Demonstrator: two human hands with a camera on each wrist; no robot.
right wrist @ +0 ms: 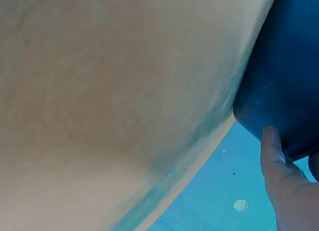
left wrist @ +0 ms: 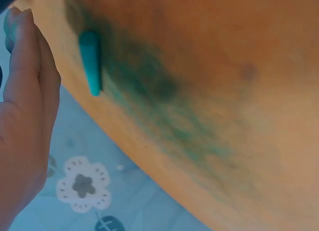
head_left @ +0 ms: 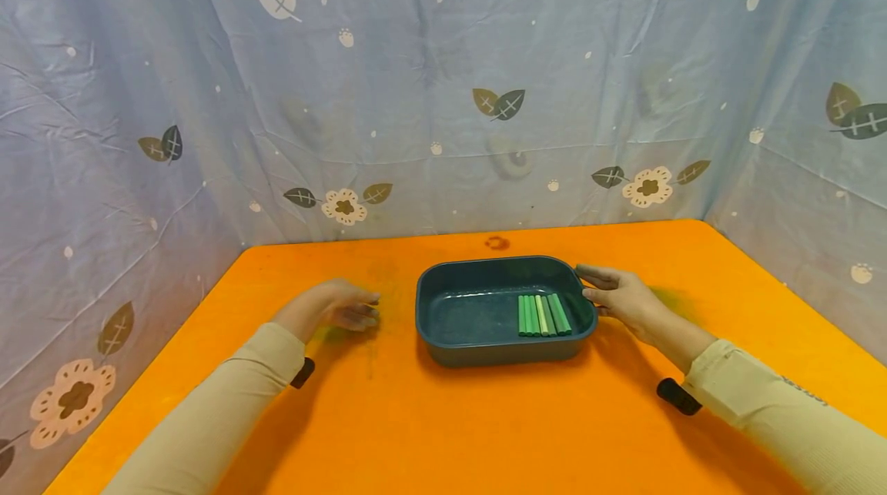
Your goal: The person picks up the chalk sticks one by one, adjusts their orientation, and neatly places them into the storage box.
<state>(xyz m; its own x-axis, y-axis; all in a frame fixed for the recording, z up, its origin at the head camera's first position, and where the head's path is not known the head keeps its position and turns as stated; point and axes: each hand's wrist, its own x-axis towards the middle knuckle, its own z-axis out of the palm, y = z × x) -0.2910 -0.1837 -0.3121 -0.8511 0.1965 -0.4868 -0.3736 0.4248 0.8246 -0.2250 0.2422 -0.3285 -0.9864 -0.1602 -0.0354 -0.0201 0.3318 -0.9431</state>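
Observation:
A dark blue-green rectangular bin stands on the orange table, with several green chalk-like sticks side by side in its right part. Against the bin's right end rests my right hand, its fingers fairly straight. In the right wrist view, one fingertip touches the bin's outer wall. My left hand hovers left of the bin, apart from it, fingers loosely bent with nothing seen in them. One teal-green stick lies on the table beside that hand in the left wrist view.
Patterned cloth walls the orange table at the back and both sides. Green smears mark the tabletop near the loose stick. A reddish ring mark lies behind the bin.

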